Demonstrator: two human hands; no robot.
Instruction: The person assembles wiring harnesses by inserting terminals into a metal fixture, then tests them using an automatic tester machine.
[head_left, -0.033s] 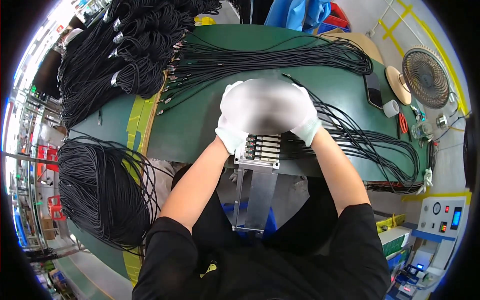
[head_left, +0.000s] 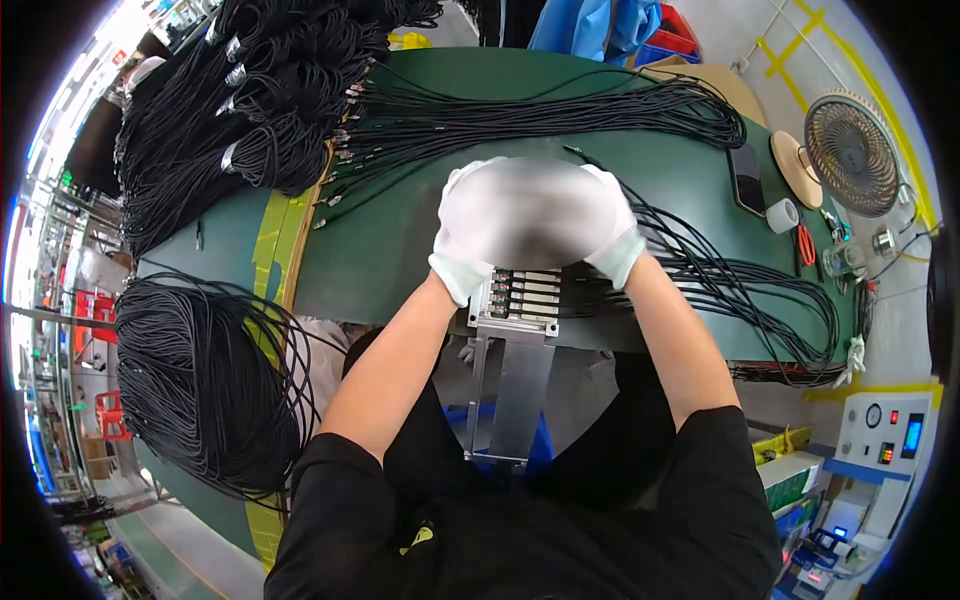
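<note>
My left hand (head_left: 464, 215), in a white glove, is over the far end of a metal fixture (head_left: 525, 326) at the table's near edge. My right hand (head_left: 615, 225), gloved the same way, is across from it on the other side. A grey-white blur covers the space between them and hides the fingers and anything they hold. Just nearer than the gloves, a row of several slots (head_left: 528, 290) with small connector ends shows in the fixture. Black cables (head_left: 690, 265) run from beside my right hand out to the right.
Across the back of the green table (head_left: 390, 255) lies a long cable bundle (head_left: 560, 115). Coiled cables (head_left: 270, 150) pile up at far left, with another heap (head_left: 200, 380) nearer. A phone (head_left: 745, 180), a tape roll (head_left: 782, 217) and a fan (head_left: 852, 155) stand at right.
</note>
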